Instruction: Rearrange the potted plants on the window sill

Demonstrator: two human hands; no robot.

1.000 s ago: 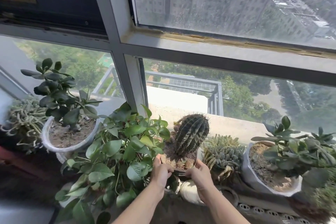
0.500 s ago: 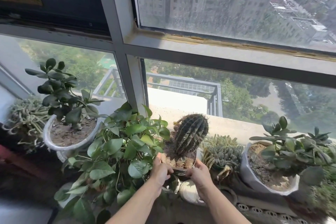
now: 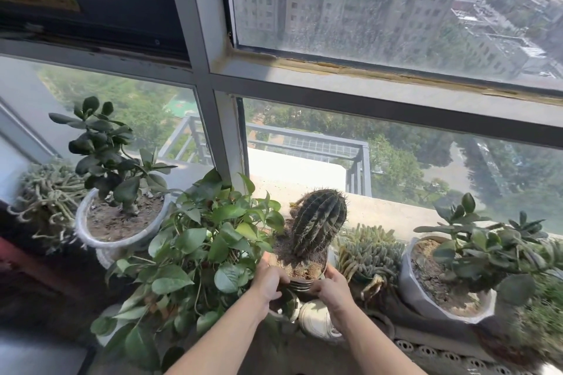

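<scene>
While both hands clamp it, the small dark ribbed plastic pot (image 3: pixel 300 281) with the dark green spiny columnar cactus (image 3: pixel 318 224) sits mid-sill, near edge. Left hand (image 3: pixel 269 280) wraps the pot's left rim, right hand (image 3: pixel 333 289) the right. Leafy green pothos (image 3: pixel 201 250) touches its left; pale trailing succulent (image 3: pixel 367 251) just right. Pot base hidden, possibly lifted.

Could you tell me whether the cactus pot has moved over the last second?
No. The cactus pot sits just as far right of the window post as before, left hand and right hand still on its rim.
</scene>
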